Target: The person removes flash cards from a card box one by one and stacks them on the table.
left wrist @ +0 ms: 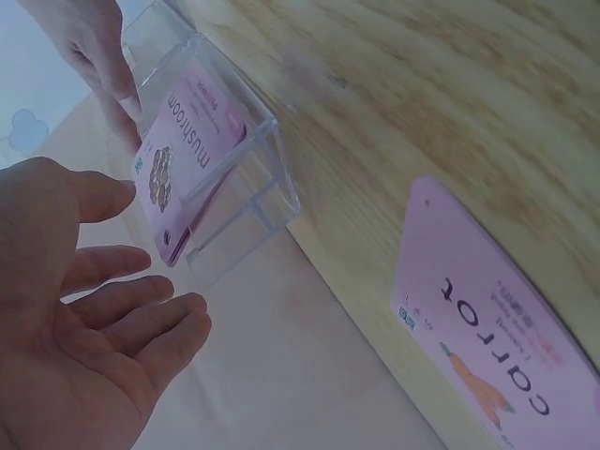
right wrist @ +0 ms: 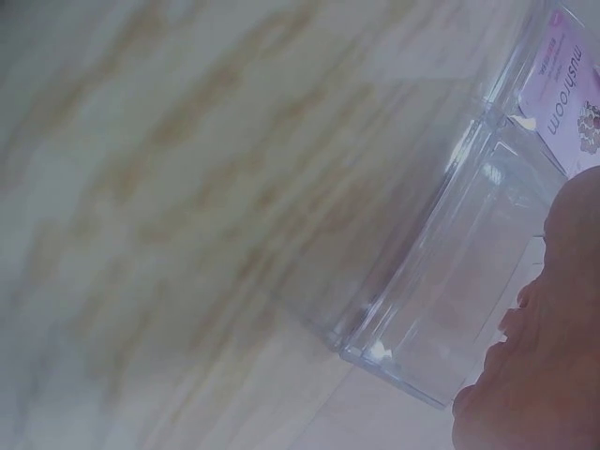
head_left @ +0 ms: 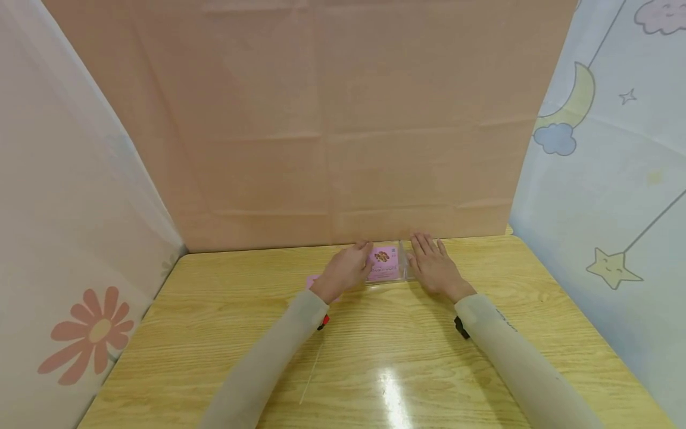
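A clear plastic box [head_left: 386, 283] stands at the back of the table. In its left part leans a pink mushroom card [head_left: 387, 267], with more cards behind it. Beside that card is my left hand [head_left: 345, 268]; the left wrist view shows its fingers spread and relaxed, the thumb tip right at the card's edge. My right hand [head_left: 435, 268] lies with straight fingers over the right part of the box, whose clear wall [right wrist: 412, 309] shows in the right wrist view. A pink carrot card [left wrist: 487, 328] lies on the table left of the box, mostly behind my left hand in the head view.
The wooden table [head_left: 375, 351] ends at a peach backdrop [head_left: 321, 131] just behind the box. Printed cloth walls rise on the left [head_left: 69, 226] and on the right [head_left: 632, 179]. A thin pale line [head_left: 311, 375] runs below my left wrist.
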`<state>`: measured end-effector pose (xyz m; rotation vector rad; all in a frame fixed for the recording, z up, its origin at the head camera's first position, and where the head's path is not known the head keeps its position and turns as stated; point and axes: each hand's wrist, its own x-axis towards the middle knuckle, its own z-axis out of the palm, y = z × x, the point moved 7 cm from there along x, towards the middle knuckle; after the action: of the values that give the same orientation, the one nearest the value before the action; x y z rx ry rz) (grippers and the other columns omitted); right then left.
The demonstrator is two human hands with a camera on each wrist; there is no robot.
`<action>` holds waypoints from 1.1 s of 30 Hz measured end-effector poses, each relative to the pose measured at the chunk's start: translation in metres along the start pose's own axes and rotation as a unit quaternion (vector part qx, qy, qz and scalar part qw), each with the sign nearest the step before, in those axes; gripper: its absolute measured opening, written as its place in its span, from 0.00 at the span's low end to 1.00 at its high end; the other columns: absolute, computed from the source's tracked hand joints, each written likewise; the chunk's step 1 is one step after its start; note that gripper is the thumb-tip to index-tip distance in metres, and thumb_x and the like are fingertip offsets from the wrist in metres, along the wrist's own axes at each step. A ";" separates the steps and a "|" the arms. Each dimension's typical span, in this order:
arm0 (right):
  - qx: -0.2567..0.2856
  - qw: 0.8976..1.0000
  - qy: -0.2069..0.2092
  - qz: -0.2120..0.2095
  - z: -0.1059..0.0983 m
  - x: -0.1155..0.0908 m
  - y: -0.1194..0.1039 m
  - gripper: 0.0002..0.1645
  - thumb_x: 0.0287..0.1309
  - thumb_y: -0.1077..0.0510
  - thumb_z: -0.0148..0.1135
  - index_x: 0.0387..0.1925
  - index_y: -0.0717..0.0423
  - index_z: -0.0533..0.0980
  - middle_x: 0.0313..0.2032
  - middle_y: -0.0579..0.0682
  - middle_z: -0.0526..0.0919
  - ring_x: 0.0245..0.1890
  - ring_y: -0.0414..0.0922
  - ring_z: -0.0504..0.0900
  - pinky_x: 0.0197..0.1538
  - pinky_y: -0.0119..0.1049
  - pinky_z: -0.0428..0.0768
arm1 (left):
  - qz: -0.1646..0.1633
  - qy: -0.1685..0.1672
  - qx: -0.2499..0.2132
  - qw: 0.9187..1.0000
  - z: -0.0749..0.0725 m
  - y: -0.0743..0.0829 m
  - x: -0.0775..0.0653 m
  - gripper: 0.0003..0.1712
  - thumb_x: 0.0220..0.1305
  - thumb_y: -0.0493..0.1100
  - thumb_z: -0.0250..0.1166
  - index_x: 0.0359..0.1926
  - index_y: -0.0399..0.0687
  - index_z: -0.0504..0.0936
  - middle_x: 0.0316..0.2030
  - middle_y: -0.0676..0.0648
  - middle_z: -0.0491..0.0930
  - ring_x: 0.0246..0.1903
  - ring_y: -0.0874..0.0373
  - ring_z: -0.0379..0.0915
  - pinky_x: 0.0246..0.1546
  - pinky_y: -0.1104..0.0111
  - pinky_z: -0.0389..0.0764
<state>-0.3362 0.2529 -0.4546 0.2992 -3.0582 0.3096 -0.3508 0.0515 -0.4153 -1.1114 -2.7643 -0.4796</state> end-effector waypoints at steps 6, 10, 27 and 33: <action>-0.001 1.000 0.000 -0.002 0.001 -0.001 0.001 0.40 0.86 0.45 0.31 0.84 0.64 0.41 0.84 0.65 0.41 0.85 0.66 0.40 0.83 0.69 0.38 | 0.008 0.005 0.034 0.999 0.002 0.009 0.004 0.27 0.80 0.44 0.56 0.72 0.36 0.72 0.72 0.37 0.74 0.71 0.44 0.74 0.66 0.56 0.83; 0.000 1.000 0.000 -0.005 0.001 -0.004 0.000 0.40 0.86 0.46 0.31 0.84 0.64 0.40 0.85 0.64 0.40 0.85 0.66 0.40 0.83 0.69 0.38 | 0.003 0.007 0.051 0.999 0.002 0.016 0.004 0.26 0.80 0.45 0.56 0.72 0.37 0.73 0.72 0.38 0.75 0.71 0.46 0.74 0.65 0.58 0.84; -0.004 1.000 0.003 -0.012 -0.003 -0.012 -0.005 0.40 0.85 0.46 0.32 0.84 0.64 0.42 0.84 0.64 0.43 0.85 0.65 0.43 0.84 0.68 0.40 | -0.003 0.006 0.153 0.988 0.010 0.035 0.003 0.25 0.79 0.46 0.57 0.71 0.42 0.74 0.71 0.43 0.76 0.71 0.49 0.75 0.69 0.61 0.81; -0.001 1.000 0.004 -0.009 -0.003 -0.013 -0.005 0.39 0.85 0.46 0.33 0.84 0.65 0.42 0.84 0.64 0.42 0.85 0.65 0.41 0.84 0.69 0.40 | 0.004 0.004 0.179 0.984 0.013 0.039 0.004 0.26 0.80 0.47 0.55 0.72 0.44 0.73 0.72 0.45 0.76 0.72 0.51 0.73 0.74 0.63 0.74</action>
<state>-0.3224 0.2507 -0.4515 0.3253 -3.0468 0.3061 -0.3269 0.0845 -0.4170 -1.0276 -2.6885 0.0176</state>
